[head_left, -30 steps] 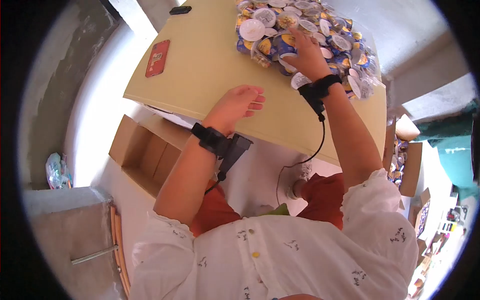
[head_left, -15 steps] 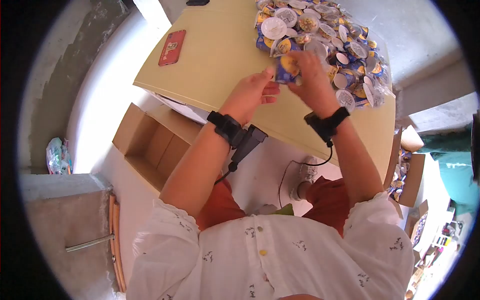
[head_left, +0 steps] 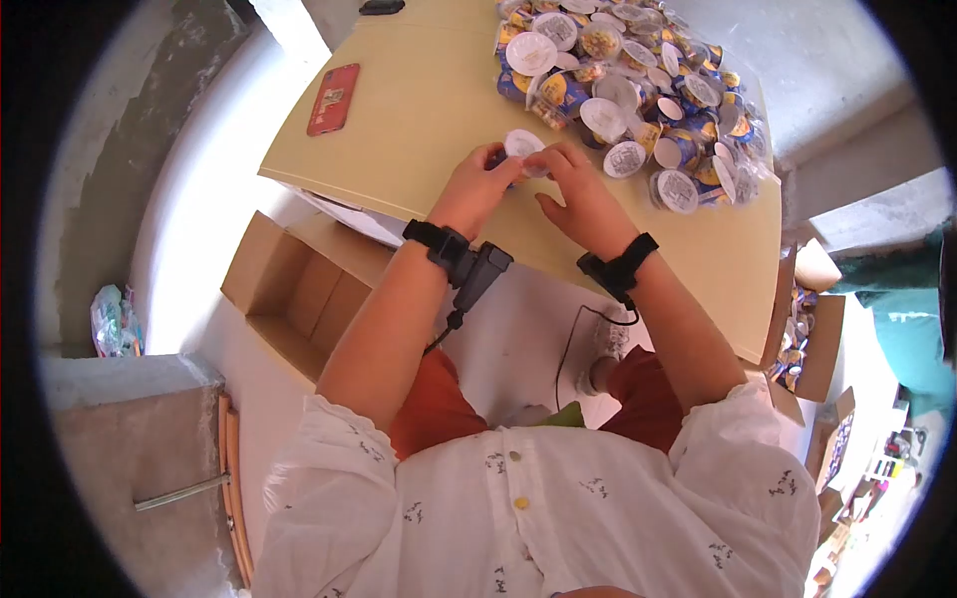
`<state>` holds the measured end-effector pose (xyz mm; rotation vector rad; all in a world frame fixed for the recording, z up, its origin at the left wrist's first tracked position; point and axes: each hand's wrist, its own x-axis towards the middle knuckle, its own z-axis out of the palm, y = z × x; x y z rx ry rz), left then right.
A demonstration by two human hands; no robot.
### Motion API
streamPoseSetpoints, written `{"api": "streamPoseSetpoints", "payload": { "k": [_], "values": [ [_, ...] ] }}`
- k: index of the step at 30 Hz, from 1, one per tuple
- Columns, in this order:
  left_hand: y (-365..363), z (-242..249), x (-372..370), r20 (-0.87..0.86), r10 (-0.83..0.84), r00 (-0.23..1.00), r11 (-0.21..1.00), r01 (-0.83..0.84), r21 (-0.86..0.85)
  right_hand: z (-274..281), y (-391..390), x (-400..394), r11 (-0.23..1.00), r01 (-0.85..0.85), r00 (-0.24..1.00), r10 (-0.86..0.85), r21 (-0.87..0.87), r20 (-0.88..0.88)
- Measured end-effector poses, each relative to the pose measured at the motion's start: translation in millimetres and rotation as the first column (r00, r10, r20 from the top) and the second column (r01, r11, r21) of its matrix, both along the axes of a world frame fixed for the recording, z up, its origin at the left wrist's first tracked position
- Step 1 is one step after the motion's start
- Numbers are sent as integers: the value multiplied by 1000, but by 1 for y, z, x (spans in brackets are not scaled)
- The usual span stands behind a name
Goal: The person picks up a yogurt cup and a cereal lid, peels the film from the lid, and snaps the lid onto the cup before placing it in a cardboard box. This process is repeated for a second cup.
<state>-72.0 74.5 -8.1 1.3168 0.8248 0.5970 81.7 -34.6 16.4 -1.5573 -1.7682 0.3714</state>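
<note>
My left hand (head_left: 480,184) is closed around a small lidded cup (head_left: 522,146) above the near part of the table. The cup's white round lid faces up toward me, and its side is mostly hidden by my fingers. At the lid's right edge, the fingertips of my right hand (head_left: 583,204) touch the cup, while the thumb stands apart below. A large heap of similar blue-and-yellow cups (head_left: 603,118), some with printed white lids, lies just beyond my right hand. Black straps with small devices circle both wrists.
The yellowish table (head_left: 419,120) carries a red phone (head_left: 333,100) at left and a black object (head_left: 382,7) at the far edge. An open cardboard box (head_left: 309,289) stands below left. Another box (head_left: 819,344) with cups stands at right. A cable (head_left: 564,349) hangs between my legs.
The cup has moved left and toward me, turning its white lid up. My left hand has closed on it, while my right hand's grip has loosened to fingertips at the edge.
</note>
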Motion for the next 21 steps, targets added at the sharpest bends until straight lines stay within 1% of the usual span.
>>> {"api": "streamPoseSetpoints", "payload": {
  "k": [1,2,3,4,5,6,7,8,10,11,12,14,15,17,19,21],
  "values": [
    [3,-9,2,-1,-2,1000,1000,2,-1,3,-2,3,1000,-23,1000,23,-3,-10],
    [7,-17,4,-36,18,999,999,-17,43,-1,-2,11,1000,-21,1000,20,-4,-10],
    [10,-23,4,-70,41,997,995,-35,88,-6,0,22,992,34,999,-39,124,38],
    [10,-19,1,-69,41,997,996,-35,86,-8,2,34,964,81,992,-104,252,78],
    [9,-15,-2,-148,45,988,996,-33,82,-8,4,49,965,80,992,-103,250,79],
    [9,-10,-5,-227,49,973,996,-33,77,-7,5,64,933,225,955,-268,280,127],
    [10,-10,-8,-227,51,973,997,-34,76,-4,5,75,878,360,890,-425,316,168],
    [11,-9,-10,-229,38,973,996,-19,82,-2,4,85,879,359,890,-423,314,167],
    [15,-13,-13,-232,24,972,996,-3,90,4,3,100,822,497,767,-567,279,302],
    [16,-14,-13,-232,19,973,996,3,94,1,4,108,824,471,771,-559,316,307],
    [18,-17,-13,-231,15,973,995,8,98,1,5,112,824,471,771,-558,316,306],
    [20,-23,-14,-207,14,978,994,9,109,-2,9,118,824,491,767,-562,283,308],
    [18,-21,-15,-181,11,983,993,11,120,-2,11,120,826,489,769,-560,281,308],
    [15,-17,-17,-159,12,987,994,5,108,-3,14,123,844,502,800,-536,187,270],
    [8,-4,-18,-135,14,991,995,0,98,0,14,118,834,522,799,-552,180,238],
    [2,5,-18,-159,106,982,991,-91,97,3,14,117,823,542,797,-568,172,206]
  ]
}}
